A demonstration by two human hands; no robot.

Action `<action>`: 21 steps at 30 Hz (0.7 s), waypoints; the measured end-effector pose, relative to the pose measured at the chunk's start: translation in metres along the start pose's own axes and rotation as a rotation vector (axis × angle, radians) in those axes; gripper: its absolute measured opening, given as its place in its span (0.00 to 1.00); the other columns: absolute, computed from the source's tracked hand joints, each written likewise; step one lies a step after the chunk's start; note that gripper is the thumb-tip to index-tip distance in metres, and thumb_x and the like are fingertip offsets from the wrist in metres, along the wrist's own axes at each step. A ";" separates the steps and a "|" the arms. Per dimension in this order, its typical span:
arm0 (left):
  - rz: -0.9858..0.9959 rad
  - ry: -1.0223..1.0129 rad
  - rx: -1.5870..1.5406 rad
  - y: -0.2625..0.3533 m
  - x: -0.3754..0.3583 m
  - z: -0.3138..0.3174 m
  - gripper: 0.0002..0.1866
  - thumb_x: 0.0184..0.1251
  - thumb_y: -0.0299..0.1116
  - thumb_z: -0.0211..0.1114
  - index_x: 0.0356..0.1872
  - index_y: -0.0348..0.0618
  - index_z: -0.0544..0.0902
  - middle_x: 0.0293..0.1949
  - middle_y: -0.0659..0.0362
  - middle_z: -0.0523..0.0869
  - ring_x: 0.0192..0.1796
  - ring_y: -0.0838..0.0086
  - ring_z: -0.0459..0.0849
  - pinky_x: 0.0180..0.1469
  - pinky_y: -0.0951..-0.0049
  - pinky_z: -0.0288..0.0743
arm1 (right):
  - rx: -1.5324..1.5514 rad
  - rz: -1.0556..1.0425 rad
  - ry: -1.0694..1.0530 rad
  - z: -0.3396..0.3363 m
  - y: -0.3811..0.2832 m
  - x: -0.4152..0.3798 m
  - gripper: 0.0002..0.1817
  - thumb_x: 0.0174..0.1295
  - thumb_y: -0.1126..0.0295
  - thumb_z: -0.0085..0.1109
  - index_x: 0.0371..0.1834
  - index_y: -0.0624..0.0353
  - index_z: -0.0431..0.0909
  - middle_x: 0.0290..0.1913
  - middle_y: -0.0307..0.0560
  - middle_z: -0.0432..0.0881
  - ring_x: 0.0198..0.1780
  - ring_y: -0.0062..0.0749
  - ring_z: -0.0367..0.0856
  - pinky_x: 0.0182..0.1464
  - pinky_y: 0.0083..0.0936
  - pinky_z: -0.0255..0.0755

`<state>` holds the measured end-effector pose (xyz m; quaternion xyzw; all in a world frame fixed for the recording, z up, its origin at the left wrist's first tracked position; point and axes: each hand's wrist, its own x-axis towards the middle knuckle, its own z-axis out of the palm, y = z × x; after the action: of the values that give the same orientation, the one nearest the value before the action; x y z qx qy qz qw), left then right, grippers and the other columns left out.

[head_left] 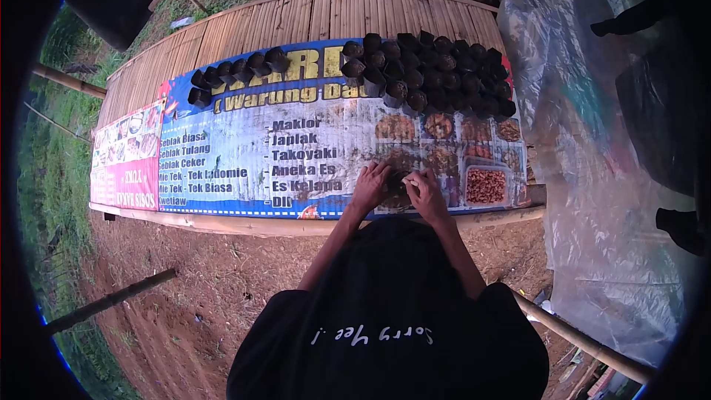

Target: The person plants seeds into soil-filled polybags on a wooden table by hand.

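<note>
A dark planting bag, which looks filled with soil, stands between my two hands near the front edge of the table. My left hand is closed on its left side, with the fingertips at the rim. My right hand is at the bag's right side with its fingers pinched together. Whatever the pinch may hold is too small to make out. A clear box of brown seeds or nuts lies to the right of my right hand.
A printed banner covers most of the bamboo table. Many small black planting bags stand in a block at the back right, and a shorter row of bags stands further left. A plastic sheet hangs at the right.
</note>
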<state>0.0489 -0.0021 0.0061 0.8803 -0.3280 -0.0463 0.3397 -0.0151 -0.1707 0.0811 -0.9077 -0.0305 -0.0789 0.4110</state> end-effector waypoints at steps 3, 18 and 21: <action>-0.018 -0.015 0.010 0.005 -0.002 -0.005 0.31 0.43 0.41 0.75 0.52 0.48 0.76 0.50 0.58 0.77 0.51 0.59 0.74 0.50 0.61 0.67 | 0.122 0.092 0.128 -0.008 0.010 0.003 0.04 0.63 0.74 0.59 0.38 0.61 0.77 0.33 0.52 0.76 0.40 0.44 0.77 0.39 0.34 0.72; -0.103 0.019 -0.009 0.013 -0.031 -0.041 0.27 0.46 0.24 0.65 0.54 0.55 0.79 0.56 0.64 0.78 0.53 0.61 0.74 0.56 0.60 0.66 | -0.570 0.398 0.566 -0.069 0.100 -0.052 0.18 0.58 0.73 0.58 0.53 0.52 0.74 0.55 0.55 0.68 0.57 0.52 0.68 0.58 0.49 0.64; -0.143 0.024 -0.031 0.020 -0.032 -0.045 0.27 0.46 0.20 0.59 0.51 0.54 0.81 0.55 0.63 0.79 0.55 0.62 0.74 0.58 0.59 0.64 | -0.302 0.554 0.591 -0.089 0.128 -0.079 0.18 0.57 0.72 0.60 0.52 0.57 0.73 0.51 0.56 0.73 0.58 0.52 0.69 0.61 0.50 0.60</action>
<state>0.0265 0.0319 0.0487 0.8967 -0.2592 -0.0647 0.3530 -0.0880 -0.3215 0.0309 -0.8699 0.3454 -0.2257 0.2702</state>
